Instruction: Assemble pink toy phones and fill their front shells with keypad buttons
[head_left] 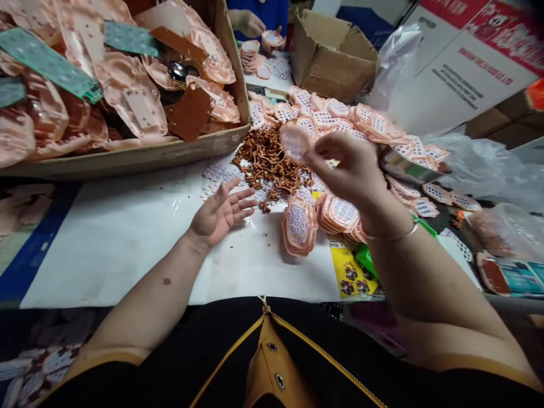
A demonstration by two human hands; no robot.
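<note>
My left hand point(223, 212) is held palm up over the white tabletop, fingers spread, with nothing in it. Raised over the piles, my right hand point(344, 164) pinches a pink plastic shell piece point(294, 141) by its edge; the piece is slightly blurred. Below it stands a stack of pink shell pieces point(298, 224) with printed grids on top. Another stack of pink pieces point(338, 212) leans beside it, partly behind my right wrist. A heap of small brown plastic parts point(272, 161) lies between my hands, with white printed bits point(223, 171) scattered near my left fingertips.
A large cardboard box point(170, 152) full of pink shells and green circuit boards takes up the left. More gridded pink pieces point(325, 118) are heaped behind. At the back, another person's hand point(249, 24) is near stacked pieces, beside an open carton point(334, 62). Plastic bags lie right.
</note>
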